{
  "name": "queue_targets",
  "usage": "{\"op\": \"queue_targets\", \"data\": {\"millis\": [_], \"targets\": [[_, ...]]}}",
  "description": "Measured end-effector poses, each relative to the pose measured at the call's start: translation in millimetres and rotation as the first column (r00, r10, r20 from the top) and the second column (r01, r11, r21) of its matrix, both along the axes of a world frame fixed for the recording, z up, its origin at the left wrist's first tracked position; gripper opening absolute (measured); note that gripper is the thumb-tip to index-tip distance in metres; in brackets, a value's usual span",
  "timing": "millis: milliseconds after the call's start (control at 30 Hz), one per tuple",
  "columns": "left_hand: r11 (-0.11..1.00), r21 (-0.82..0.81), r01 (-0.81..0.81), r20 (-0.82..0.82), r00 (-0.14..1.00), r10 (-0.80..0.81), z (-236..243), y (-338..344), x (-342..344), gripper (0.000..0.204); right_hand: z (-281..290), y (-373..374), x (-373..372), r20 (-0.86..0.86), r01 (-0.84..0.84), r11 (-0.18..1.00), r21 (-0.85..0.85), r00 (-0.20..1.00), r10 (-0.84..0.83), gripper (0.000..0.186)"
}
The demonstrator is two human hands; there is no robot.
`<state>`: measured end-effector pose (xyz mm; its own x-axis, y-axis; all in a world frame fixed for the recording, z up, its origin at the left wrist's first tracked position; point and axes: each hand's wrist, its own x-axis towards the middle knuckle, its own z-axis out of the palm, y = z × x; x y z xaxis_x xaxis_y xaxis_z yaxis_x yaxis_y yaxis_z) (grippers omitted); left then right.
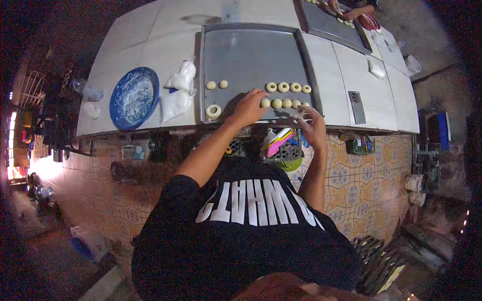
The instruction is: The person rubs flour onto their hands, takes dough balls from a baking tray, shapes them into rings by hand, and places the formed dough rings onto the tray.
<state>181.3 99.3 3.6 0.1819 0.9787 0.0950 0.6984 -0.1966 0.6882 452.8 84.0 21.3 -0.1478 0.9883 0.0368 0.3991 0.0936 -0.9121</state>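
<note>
A large metal tray (251, 55) lies on the table before me. Near its front edge is a row of several pale dough balls (276, 104), with a row of dough rings (268, 88) just behind. My left hand (248, 108) reaches over the tray, fingers extended by the leftmost ball of the front row. At that row's right end is my right hand (313, 126), fingers apart and bent, fingertips close to the last ball. Whether either hand touches the dough I cannot tell. Farther left sit two dough balls (223, 84) and a larger dough ring (208, 111).
A blue basin (114, 100) with white floury residue and white plastic bags (175, 104) stand left of the tray. A phone (357, 107) lies to the right. At the far right, another person's hands (354, 13) work over a second tray (331, 25). Crates (288, 152) sit below the table edge.
</note>
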Motion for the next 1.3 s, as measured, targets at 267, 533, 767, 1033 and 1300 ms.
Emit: {"op": "queue_targets", "data": {"millis": [267, 533, 767, 1033, 1300], "targets": [[0.994, -0.069, -0.079, -0.101, 0.992, 0.072, -9.2, 12.5, 30.2, 0.045, -0.8, -0.2, 33.4, -0.069, -0.010, 0.999, -0.036, 0.998, 0.007, 0.036], [0.969, -0.132, -0.208, -0.119, 0.974, 0.193, -15.9, 11.3, 34.9, 0.038, -7.5, 18.3, 48.0, -0.028, -0.083, 0.996, -0.023, 0.996, 0.082, 0.038], [0.966, -0.050, -0.255, 0.011, 0.967, 0.255, -27.5, 8.0, 19.8, 0.033, -13.5, 20.0, 36.0, -0.125, -0.133, 0.985, -0.109, 0.985, 0.120, 0.034], [0.928, -0.320, -0.189, 0.391, 0.866, 0.311, -2.6, -10.6, 7.1, 0.035, -21.1, 24.7, 14.5, -0.045, -0.196, 0.979, -0.056, 0.980, 0.194, 0.038], [0.906, -0.423, -0.016, 0.797, 0.469, 0.380, 14.2, -51.9, 1.2, 0.037, 8.5, 12.6, -59.7, -0.155, -0.384, 0.904, -0.190, 0.921, 0.358, 0.043]]}}
